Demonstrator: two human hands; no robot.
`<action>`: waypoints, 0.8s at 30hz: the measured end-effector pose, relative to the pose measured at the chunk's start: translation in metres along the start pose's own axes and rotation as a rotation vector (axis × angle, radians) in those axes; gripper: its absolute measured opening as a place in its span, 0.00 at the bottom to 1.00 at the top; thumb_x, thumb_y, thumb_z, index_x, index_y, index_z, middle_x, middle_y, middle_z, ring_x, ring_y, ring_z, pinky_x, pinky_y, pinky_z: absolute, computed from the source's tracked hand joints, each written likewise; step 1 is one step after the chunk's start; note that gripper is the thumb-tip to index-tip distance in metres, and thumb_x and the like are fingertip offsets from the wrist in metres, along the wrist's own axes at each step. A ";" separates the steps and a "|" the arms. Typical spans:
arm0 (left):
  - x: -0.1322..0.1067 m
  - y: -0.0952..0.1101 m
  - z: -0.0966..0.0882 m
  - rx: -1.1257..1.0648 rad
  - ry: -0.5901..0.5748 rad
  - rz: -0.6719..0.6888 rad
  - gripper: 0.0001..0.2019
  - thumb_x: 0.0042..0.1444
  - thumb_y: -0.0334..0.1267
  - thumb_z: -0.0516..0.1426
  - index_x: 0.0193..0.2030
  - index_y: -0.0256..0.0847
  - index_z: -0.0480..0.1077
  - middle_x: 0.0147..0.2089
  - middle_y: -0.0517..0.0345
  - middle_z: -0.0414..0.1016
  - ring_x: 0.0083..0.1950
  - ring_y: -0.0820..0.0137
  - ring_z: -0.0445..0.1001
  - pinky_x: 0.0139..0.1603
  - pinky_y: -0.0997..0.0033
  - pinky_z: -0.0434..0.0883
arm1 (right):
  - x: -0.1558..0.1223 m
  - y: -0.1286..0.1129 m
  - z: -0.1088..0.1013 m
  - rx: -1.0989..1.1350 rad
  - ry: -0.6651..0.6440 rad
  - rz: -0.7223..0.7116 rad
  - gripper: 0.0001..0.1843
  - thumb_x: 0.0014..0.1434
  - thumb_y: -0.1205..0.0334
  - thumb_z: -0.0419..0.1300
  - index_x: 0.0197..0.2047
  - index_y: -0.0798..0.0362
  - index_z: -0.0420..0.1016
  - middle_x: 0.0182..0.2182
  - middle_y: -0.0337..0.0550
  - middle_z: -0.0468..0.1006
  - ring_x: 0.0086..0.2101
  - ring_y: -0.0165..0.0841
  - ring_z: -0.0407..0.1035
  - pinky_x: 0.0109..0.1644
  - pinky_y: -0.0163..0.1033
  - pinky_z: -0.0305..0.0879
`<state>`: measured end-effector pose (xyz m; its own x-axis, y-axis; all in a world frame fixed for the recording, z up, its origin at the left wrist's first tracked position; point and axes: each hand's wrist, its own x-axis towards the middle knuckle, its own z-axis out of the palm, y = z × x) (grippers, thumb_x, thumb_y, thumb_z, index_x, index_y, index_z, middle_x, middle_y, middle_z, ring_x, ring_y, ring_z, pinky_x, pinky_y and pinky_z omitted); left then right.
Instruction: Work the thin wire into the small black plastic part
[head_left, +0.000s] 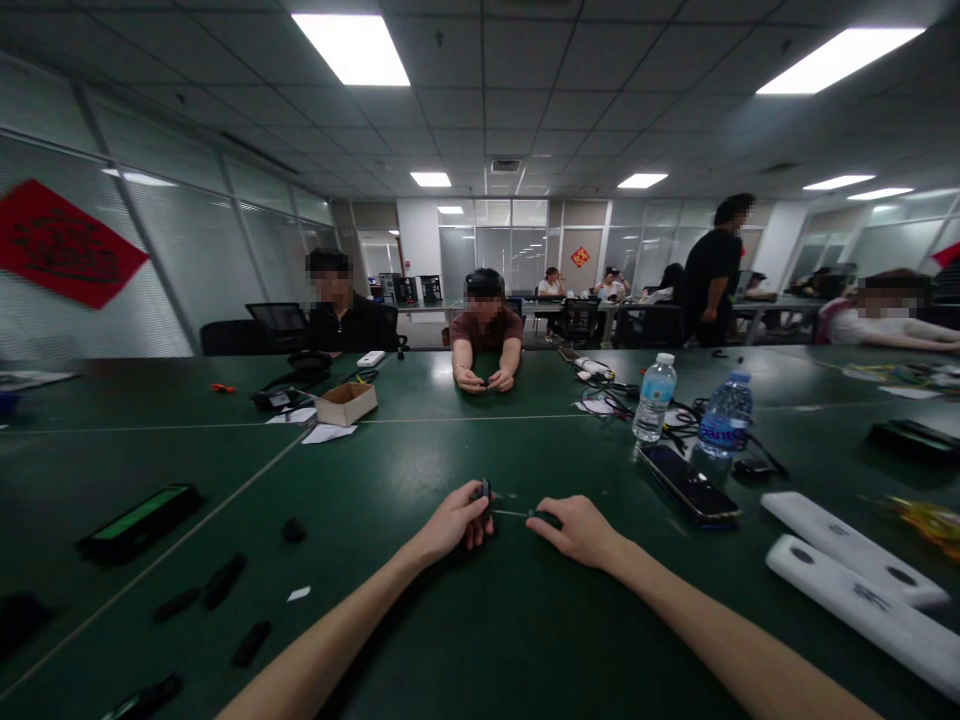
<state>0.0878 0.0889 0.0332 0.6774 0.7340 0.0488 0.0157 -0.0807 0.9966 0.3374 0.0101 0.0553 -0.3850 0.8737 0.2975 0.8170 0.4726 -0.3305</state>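
**Bench** (420,450): long, dark green top, running from near to far.

**Near centre:** two bare hands of one person, forearms entering from the near edge, hands close together.

- Left hand (451,525): curled fingers (471,532) clamped on a small black part (485,494); its detail is too small to identify.
- Right hand (577,530): fingers (541,530) drawn together on a second dark piece (547,518); the grip is partly hidden.
- Thin wire (511,513): spans the short gap between the two pieces.

**Right of the hands:** black smartphone (688,483), lying near two clear plastic water bottles (654,397), with a tangle of black cables (626,395) farther off. Two white foam bars (851,548) lie near the right edge.

**Left of the hands:** black case with a green panel (139,522), several loose black pieces (225,580), and a white paper scrap (298,594).

**Far side of the bench:** open cardboard box (346,403) beside loose white paper (328,433). Directly opposite, a seated co-worker's hands (484,380) meet around a small dark item.

**Beyond:** a seated person in black (341,315) at far left, and a standing person (712,270) at far right.
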 end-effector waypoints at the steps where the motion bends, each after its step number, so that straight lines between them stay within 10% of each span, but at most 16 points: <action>1: 0.000 0.000 0.000 0.001 0.000 0.001 0.16 0.63 0.48 0.50 0.49 0.38 0.61 0.29 0.56 0.73 0.21 0.75 0.70 0.16 0.82 0.61 | 0.000 0.000 0.000 0.003 -0.005 0.001 0.22 0.67 0.45 0.48 0.41 0.51 0.75 0.28 0.39 0.77 0.26 0.30 0.70 0.32 0.34 0.61; 24: -0.002 0.003 0.002 0.115 0.046 0.059 0.20 0.62 0.53 0.50 0.49 0.38 0.63 0.33 0.55 0.73 0.24 0.75 0.69 0.19 0.79 0.62 | -0.001 -0.004 0.001 -0.068 0.102 0.012 0.20 0.67 0.46 0.50 0.37 0.52 0.74 0.27 0.40 0.76 0.26 0.32 0.70 0.32 0.34 0.59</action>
<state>0.0882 0.0860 0.0357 0.6456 0.7553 0.1127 0.0628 -0.1996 0.9779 0.3340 0.0075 0.0555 -0.3324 0.8611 0.3846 0.8496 0.4504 -0.2742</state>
